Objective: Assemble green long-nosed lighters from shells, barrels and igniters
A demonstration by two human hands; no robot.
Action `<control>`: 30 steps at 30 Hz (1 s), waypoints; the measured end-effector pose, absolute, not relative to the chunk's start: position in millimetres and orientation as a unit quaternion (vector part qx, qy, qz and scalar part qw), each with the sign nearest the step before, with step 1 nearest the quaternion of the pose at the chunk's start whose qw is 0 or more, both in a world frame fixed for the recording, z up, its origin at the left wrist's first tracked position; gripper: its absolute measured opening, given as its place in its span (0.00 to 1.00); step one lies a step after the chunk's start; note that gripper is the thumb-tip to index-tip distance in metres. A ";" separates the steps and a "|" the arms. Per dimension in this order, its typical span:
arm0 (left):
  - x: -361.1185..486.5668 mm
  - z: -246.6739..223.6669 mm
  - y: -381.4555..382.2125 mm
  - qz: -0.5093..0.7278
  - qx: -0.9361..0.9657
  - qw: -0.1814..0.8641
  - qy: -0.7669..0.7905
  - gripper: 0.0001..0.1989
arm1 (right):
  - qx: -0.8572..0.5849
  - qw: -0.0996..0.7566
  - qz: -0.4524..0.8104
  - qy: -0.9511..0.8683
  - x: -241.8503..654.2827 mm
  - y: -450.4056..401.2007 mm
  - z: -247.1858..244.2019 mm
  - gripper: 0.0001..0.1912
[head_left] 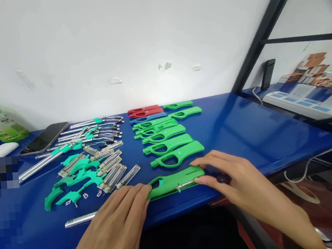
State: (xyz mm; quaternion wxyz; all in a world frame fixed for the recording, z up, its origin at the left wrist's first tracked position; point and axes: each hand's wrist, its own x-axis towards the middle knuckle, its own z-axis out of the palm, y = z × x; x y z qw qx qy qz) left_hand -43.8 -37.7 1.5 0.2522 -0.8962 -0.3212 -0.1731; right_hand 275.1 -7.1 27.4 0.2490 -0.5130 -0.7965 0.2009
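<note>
A green lighter casing [172, 180] lies near the front edge of the blue table. My left hand [118, 219] is closed around its front end, and a silver metal tube [80, 220] sticks out to the left from under that hand. At the casing's rear end, my right hand [229, 177] pinches a screwdriver [187, 184]. Its thin shaft points left along the casing's near side, and its dark handle shows in my palm. A small pale piece is at the shaft's tip, too small to name. My right fingertips touch the casing too.
Behind lie several green lighter casings [178, 154], red casings [145, 110] and a blue one [148, 118]. Leftward are teal triggers [80, 164], clear fuel tanks [113, 177], metal tubes with wires [90, 135] and a phone [46, 138]. A black metal frame [256, 34] rises at right.
</note>
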 end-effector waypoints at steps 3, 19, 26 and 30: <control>-44.8 1.1 -37.7 -0.173 -0.896 0.247 -0.325 0.19 | -0.515 0.251 0.197 -0.795 274.6 -7.1 25.8 0.16; -47.8 3.8 -35.3 -0.163 -0.893 0.266 -0.323 0.21 | -0.505 0.283 0.127 -0.806 272.7 -6.7 18.8 0.25; -46.3 9.0 -32.7 -0.177 -0.882 0.286 -0.331 0.22 | -0.425 0.325 0.086 -0.840 271.1 -15.6 20.4 0.05; -46.1 10.1 -30.8 -0.184 -0.883 0.271 -0.336 0.21 | -0.406 0.301 0.051 -0.861 268.3 -16.2 14.3 0.11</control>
